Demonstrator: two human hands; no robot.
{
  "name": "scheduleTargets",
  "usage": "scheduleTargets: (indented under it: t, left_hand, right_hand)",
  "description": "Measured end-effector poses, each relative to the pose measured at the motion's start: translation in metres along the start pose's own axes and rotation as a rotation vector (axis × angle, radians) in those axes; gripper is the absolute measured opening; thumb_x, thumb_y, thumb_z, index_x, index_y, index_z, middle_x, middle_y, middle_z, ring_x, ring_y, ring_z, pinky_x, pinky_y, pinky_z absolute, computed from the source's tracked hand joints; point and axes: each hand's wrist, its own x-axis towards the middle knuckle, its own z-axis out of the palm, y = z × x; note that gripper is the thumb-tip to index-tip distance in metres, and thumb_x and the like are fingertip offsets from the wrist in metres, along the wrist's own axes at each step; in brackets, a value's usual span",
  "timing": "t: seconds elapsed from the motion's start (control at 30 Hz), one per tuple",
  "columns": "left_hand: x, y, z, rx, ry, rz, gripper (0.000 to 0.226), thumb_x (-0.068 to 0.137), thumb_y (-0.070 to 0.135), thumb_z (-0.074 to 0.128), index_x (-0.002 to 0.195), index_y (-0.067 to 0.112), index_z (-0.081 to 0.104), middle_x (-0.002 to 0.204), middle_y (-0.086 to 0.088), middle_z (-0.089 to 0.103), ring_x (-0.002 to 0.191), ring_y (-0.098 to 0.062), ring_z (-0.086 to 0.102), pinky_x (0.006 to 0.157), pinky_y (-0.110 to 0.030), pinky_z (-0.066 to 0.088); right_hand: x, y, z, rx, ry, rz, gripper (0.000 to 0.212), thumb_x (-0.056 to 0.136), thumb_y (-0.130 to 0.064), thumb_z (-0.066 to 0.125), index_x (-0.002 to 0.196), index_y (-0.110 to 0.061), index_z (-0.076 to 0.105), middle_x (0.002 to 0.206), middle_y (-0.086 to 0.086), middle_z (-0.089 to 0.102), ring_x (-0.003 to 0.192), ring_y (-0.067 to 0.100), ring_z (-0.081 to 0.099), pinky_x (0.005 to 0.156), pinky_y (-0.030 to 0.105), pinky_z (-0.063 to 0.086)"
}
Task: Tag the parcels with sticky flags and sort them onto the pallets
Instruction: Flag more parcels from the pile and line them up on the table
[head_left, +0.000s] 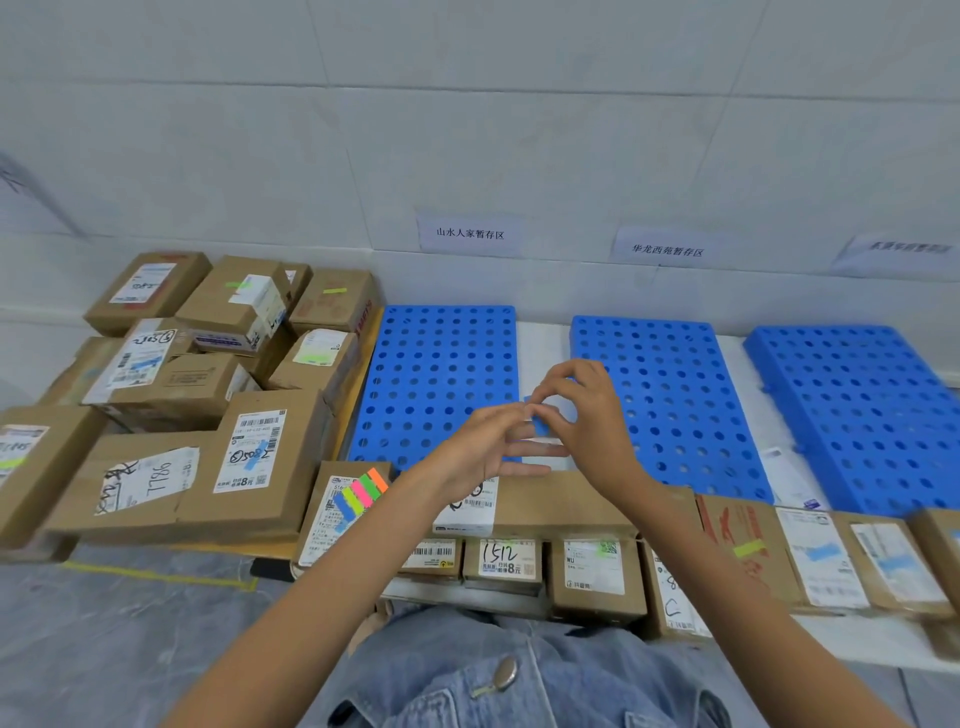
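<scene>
— What are you holding?

— My right grip (587, 421) is pinching a small blue sticky flag (542, 423) between thumb and forefinger. My left grip (488, 447) is reaching in from the other side. Its fingers are lying mostly straight, with the tips meeting the flag. I cannot tell whether it is narrowing on the flag or only touching it.

— Where is the flag hanging?

— It is hovering above the long parcel (561, 506) in front of me, over the gap between the left pallet (436, 364) and the middle pallet (670, 395).

— And the other flags?

— The fan of coloured flags (363, 493) is lying on the label of a parcel (324, 525) just left of my left wrist.

— What else is sitting around you?

— A third blue pallet (857, 405) is lying to the right on the white bench (883, 642). A row of labelled parcels (810, 558) is running along the bench's near edge. A heap of parcels (208, 374) is standing to the left, some already wearing green or blue flags.
</scene>
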Motion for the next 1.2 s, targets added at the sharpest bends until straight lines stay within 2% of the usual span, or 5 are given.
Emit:
scheduleTargets:
  t: [0.17,0.33,0.73,0.87,1.2]
  left_hand:
    - [0.007,-0.006,-0.011,-0.162,0.042,-0.115,0.043,0.101,0.036,0.039,0.128,0.004,0.047,0.124,-0.015,0.061,0.094,-0.026,0.070,0.074,-0.035,0.059]
    - [0.016,-0.021,-0.019,-0.063,0.189,-0.061,0.023,0.098,0.021,0.049,0.108,0.007,0.064,0.107,-0.009,0.069,0.088,-0.018,0.071,0.071,-0.027,0.058]
    - [0.023,-0.073,-0.075,0.073,0.780,0.081,0.022,0.099,0.014,0.044,0.085,0.013,0.061,0.096,-0.008,0.072,0.088,-0.021,0.065,0.087,-0.034,0.051]
    - [0.025,-0.094,-0.081,0.283,0.750,0.076,0.020,0.098,0.019,0.045,0.089,0.018,0.062,0.089,0.004,0.074,0.083,-0.013,0.060,0.066,-0.020,0.045]
    - [0.027,-0.098,-0.092,0.442,0.702,0.076,0.022,0.096,0.020,0.049,0.080,0.027,0.062,0.103,-0.009,0.070,0.099,-0.019,0.063,0.087,-0.035,0.051]
  right_hand:
    - [-0.008,0.000,-0.001,0.084,-0.048,0.038,0.003,0.078,-0.017,0.073,0.075,-0.018,0.072,0.094,-0.011,0.055,0.100,0.006,0.042,0.092,0.030,0.034]
    - [-0.016,0.001,0.004,0.107,-0.140,0.058,0.004,0.079,-0.021,0.072,0.075,-0.022,0.072,0.095,-0.009,0.059,0.100,0.008,0.045,0.095,0.022,0.028]
    - [-0.062,0.023,0.016,0.286,-0.226,0.724,0.008,0.085,-0.009,0.064,0.079,-0.014,0.062,0.068,-0.005,0.065,0.061,-0.006,0.057,0.063,0.010,0.040]
    - [-0.084,0.031,0.039,0.128,-0.237,0.676,0.018,0.087,-0.009,0.061,0.078,-0.024,0.056,0.067,-0.001,0.061,0.062,0.007,0.051,0.065,0.029,0.047]
    - [-0.088,0.046,0.053,-0.344,-0.305,0.447,0.036,0.078,-0.052,0.066,0.094,-0.024,0.051,0.086,-0.011,0.052,0.086,0.012,0.046,0.071,0.025,0.032]
